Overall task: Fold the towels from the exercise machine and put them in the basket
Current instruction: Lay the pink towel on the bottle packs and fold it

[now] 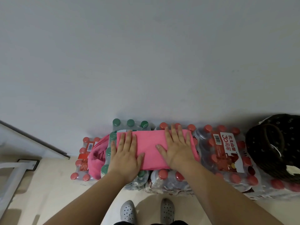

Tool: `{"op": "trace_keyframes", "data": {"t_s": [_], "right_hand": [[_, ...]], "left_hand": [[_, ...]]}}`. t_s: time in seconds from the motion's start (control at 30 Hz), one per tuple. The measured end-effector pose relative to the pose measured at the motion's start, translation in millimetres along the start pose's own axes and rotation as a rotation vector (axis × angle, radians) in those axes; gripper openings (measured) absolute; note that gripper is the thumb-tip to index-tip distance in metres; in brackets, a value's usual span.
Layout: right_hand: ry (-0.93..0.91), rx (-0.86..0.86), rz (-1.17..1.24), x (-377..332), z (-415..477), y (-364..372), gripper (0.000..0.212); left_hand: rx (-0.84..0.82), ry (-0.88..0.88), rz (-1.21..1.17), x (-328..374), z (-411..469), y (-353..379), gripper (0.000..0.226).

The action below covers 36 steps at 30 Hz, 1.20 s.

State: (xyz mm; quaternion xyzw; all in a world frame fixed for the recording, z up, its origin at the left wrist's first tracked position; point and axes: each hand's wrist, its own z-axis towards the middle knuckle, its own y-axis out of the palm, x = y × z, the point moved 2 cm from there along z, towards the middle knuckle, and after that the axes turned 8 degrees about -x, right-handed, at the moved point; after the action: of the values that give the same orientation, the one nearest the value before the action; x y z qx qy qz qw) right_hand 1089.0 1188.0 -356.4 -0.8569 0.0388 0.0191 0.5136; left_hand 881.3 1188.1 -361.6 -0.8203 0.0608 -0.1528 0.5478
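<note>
Both hands lie flat and open, fingers straight and slightly spread, pressing down on a folded pink towel (149, 146). The left hand (125, 153) covers the towel's left end and the right hand (176, 148) its right half, with the thumbs pointing toward each other across a bare strip of cloth. Neither hand grips anything. The towel is a neat rectangle lying across the caps of shrink-wrapped water bottles, partly on a green-capped pack (129, 123) and partly on a red-capped pack (168, 177) beside it. A second pink towel (97, 158) sits bunched and unfolded just to the left, wedged between the green-capped pack and a lower small pack (82, 159) of red-capped bottles. To the right is a labelled pack (227, 153) with a barcode and a red and white sticker. Past it, at the far right, a dark woven basket (267, 143) with a handle rests on more bottles, well apart from the folded towel. All the packs stand against a plain grey wall (146, 54) on a pale floor (56, 192). A grey metal frame (14, 174) angles in at the left edge, and the person's grey perforated shoes (128, 211) show below the forearms.
</note>
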Motion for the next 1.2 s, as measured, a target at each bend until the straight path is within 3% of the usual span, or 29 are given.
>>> {"op": "trace_keyframes", "data": {"t_s": [0.33, 0.47, 0.77, 1.0, 1.2], "right_hand": [[0.007, 0.043, 0.005, -6, -15, 15, 0.093], [0.007, 0.054, 0.011, 2, -10, 13, 0.093], [-0.005, 0.112, 0.008, -39, -18, -6, 0.088], [0.027, 0.06, -0.013, -66, -2, 14, 0.085], [0.026, 0.067, -0.035, -66, -3, 14, 0.088]], "left_hand": [[-0.067, 0.188, 0.186, -41, 29, -13, 0.088], [-0.054, 0.167, 0.186, -39, 26, -10, 0.087], [0.085, -0.065, -0.099, -49, 15, -7, 0.07], [0.029, 0.04, -0.083, -55, 17, -9, 0.079], [0.049, 0.061, -0.203, -56, 15, -14, 0.076]]}}
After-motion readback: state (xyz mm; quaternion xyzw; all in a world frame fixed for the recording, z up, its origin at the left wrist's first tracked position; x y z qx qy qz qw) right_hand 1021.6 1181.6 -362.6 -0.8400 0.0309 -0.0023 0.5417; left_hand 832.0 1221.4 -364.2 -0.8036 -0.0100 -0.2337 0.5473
